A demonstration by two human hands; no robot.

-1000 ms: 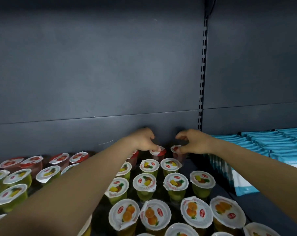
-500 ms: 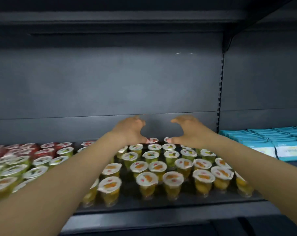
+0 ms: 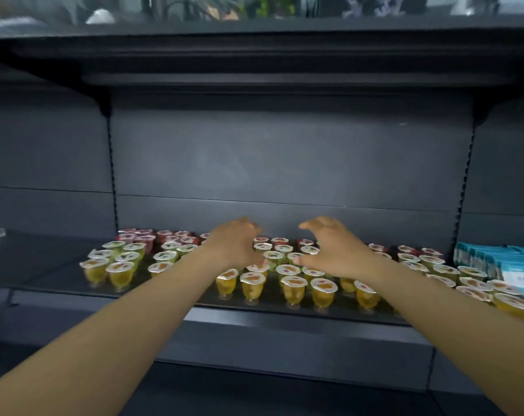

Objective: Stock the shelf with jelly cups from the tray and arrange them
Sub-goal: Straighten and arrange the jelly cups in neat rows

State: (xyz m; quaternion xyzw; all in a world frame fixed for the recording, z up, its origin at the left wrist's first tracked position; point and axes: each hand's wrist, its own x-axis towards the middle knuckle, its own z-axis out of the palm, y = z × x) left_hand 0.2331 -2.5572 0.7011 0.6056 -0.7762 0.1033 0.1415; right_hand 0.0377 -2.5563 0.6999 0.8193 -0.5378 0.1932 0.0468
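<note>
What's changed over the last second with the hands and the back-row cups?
Both hands let go of the red jelly cups pinched at the back row and lifted clear; the left hand and right hand now hover open and empty. The view pulled back. The cup rows on the shelf look unchanged.

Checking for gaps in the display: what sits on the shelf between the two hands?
In the head view, green jelly cups fill the stretch between the left hand and right hand; red jelly cups stand behind them.

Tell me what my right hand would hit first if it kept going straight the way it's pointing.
Probably the shelf's dark back panel. The right hand hovers above the jelly cups, though depth is unclear.
</note>
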